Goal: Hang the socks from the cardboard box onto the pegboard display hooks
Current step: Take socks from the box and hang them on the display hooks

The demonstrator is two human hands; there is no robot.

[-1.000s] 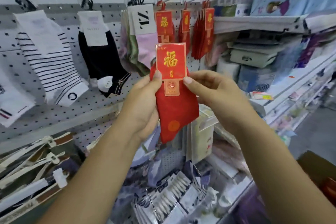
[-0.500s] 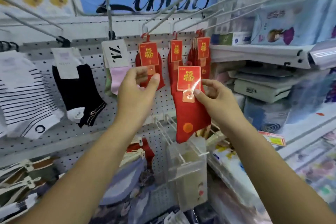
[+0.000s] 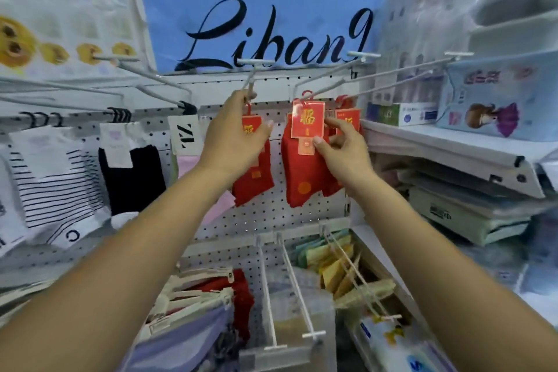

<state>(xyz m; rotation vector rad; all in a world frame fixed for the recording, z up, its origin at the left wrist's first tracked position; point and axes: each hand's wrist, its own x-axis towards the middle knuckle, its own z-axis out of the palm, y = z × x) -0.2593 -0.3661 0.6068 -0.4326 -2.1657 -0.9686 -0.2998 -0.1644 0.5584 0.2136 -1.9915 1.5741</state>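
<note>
My right hand [image 3: 341, 148] pinches the red-and-gold card of a pair of red socks [image 3: 302, 181]. The pair's red plastic hanger [image 3: 306, 96] is up at the wire of a white pegboard hook [image 3: 327, 85]; whether it is threaded on I cannot tell. My left hand [image 3: 235, 133] grips the top of another red sock pair [image 3: 256, 181] that hangs on the neighbouring hook [image 3: 252, 75], thumb on its card. More red socks [image 3: 348, 118] hang behind my right hand. The cardboard box is out of view.
White striped socks [image 3: 54, 190], black socks [image 3: 133, 178] and pink socks [image 3: 187, 163] hang to the left on the pegboard [image 3: 271, 220]. Long bare hooks [image 3: 290, 281] jut out below. Shelves [image 3: 437, 154] with boxed goods stand on the right.
My right hand lifted the red socks up to the hook. My left hand let go of their card and moved left onto the other hanging red pair. The view tipped upward.
</note>
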